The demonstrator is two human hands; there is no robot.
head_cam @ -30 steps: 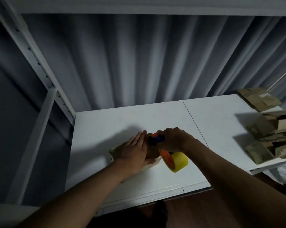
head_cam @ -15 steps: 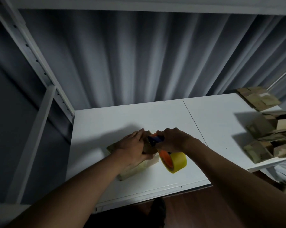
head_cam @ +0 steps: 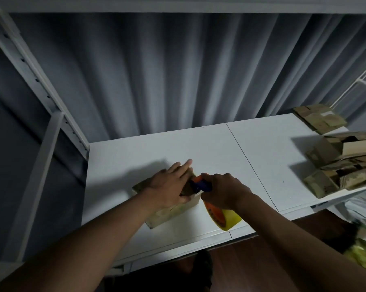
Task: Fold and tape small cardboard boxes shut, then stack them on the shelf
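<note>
- Small brown cardboard box lying on the white shelf board, near its front edge, left of the board seam.
- Left hand flat on the box top, fingers straight and pressing the flaps down.
- Right hand clenched round the orange and blue tape dispenser, nose touching the box top beside the left fingers; yellow tape roll hanging below the fist, off the box's right end.
- Likely risks: box sliding on the smooth painted board if the pull outruns the downward press; tape wrinkling or landing off the flap seam; dispenser blade close to the left fingers.
- Cardboard matte, thin, easily dented under a heavy palm; flaps probably springy until taped.
- Roll glossy and round, core orange.
- Loose pile of flattened and half-folded cardboard boxes at the right end of the board, well apart, edges overhanging slightly.
- Grey pleated curtain behind the white metal shelf frame.
</note>
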